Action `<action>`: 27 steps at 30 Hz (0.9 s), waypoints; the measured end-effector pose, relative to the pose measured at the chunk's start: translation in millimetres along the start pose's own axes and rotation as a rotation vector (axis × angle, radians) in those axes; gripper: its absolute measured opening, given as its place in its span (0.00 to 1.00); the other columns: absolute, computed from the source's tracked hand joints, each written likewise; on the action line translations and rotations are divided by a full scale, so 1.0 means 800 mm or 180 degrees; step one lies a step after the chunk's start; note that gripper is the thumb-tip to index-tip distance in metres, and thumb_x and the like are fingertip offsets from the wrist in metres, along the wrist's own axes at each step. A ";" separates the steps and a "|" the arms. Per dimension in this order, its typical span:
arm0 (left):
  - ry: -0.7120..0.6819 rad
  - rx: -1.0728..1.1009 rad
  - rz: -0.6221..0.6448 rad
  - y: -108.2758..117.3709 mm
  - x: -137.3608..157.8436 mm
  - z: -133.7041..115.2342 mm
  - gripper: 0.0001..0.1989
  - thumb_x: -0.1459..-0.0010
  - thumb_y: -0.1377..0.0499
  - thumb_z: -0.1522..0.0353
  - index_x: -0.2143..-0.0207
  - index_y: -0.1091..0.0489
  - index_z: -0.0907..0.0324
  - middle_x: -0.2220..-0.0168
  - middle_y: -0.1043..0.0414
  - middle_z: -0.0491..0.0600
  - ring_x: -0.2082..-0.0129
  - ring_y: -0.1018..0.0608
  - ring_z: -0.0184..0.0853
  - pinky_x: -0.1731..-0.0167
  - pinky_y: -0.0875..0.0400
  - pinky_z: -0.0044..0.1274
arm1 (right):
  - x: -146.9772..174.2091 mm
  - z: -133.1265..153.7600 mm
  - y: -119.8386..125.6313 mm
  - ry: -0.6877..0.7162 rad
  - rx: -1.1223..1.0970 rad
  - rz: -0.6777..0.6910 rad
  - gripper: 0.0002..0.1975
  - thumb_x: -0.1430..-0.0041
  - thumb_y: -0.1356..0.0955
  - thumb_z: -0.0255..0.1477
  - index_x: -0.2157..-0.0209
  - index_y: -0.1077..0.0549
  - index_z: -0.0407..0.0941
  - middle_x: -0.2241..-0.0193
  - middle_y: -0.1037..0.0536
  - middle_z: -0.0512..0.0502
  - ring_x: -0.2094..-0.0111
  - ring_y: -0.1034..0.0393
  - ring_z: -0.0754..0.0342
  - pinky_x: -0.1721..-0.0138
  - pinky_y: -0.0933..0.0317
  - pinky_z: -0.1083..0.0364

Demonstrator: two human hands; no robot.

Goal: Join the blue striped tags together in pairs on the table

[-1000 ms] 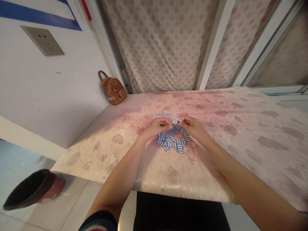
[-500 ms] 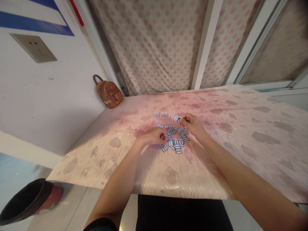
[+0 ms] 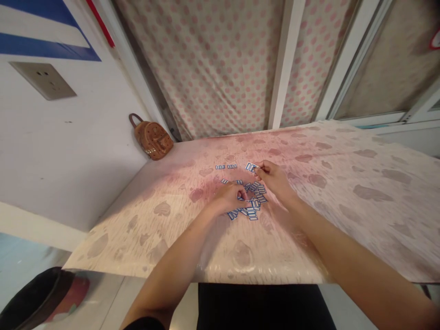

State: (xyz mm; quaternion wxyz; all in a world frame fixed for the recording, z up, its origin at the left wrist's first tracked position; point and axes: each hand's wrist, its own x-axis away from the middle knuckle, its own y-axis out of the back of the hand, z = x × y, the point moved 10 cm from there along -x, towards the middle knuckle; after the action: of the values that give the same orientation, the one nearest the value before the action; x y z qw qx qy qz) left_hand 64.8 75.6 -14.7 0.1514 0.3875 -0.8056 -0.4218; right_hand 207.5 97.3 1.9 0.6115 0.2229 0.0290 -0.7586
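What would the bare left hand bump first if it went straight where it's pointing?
Probably the pile of small, flat, blue-and-white pieces by the left hand's fingertips, though its height is hard to tell.

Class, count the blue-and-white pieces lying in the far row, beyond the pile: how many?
2: a left piece and a right piece beside it, a small gap between. The right hand, which holds another piece, may hide more.

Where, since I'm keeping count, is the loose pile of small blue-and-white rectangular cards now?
In the head view, the pile lies right of centre on the pink patterned tablecloth, partly hidden by the left hand.
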 end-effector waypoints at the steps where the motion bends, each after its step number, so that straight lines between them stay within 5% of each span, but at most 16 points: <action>1: -0.0003 0.0016 0.0013 -0.001 0.000 0.000 0.09 0.52 0.31 0.64 0.70 0.25 0.59 0.69 0.26 0.46 0.67 0.27 0.33 0.70 0.39 0.22 | 0.000 0.002 0.000 0.0012 -0.0010 -0.0002 0.08 0.45 0.34 0.35 0.72 0.30 0.45 0.76 0.28 0.51 0.75 0.33 0.56 0.71 0.41 0.56; 8: 0.0171 0.0700 -0.0061 0.012 0.002 0.011 0.05 0.49 0.36 0.68 0.72 0.27 0.61 0.74 0.27 0.46 0.73 0.26 0.31 0.73 0.38 0.20 | -0.001 0.011 0.000 0.0041 0.0157 0.0055 0.11 0.42 0.38 0.33 0.74 0.30 0.45 0.78 0.28 0.50 0.76 0.35 0.56 0.71 0.42 0.55; 20: 0.0419 0.1653 -0.1722 0.071 0.002 0.065 0.02 0.49 0.38 0.72 0.73 0.25 0.63 0.73 0.24 0.47 0.73 0.25 0.30 0.72 0.35 0.19 | 0.002 -0.004 -0.025 -0.0249 -0.0846 0.0379 0.10 0.48 0.32 0.37 0.69 0.35 0.47 0.74 0.22 0.49 0.76 0.27 0.53 0.69 0.34 0.53; 27: 0.0614 0.2301 -0.1779 0.066 0.004 0.071 0.03 0.47 0.38 0.70 0.70 0.27 0.63 0.74 0.24 0.47 0.77 0.23 0.30 0.75 0.31 0.19 | 0.004 0.011 -0.021 0.0066 -0.0420 0.0390 0.09 0.46 0.32 0.36 0.68 0.28 0.45 0.75 0.27 0.51 0.73 0.33 0.56 0.70 0.40 0.56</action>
State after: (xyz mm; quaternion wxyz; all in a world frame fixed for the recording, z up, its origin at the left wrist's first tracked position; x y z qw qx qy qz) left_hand 3.8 123.4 -7.0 -0.0385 0.6551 -0.7478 -0.1007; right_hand 188.4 96.3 4.7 0.6699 0.1913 0.0716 -0.7138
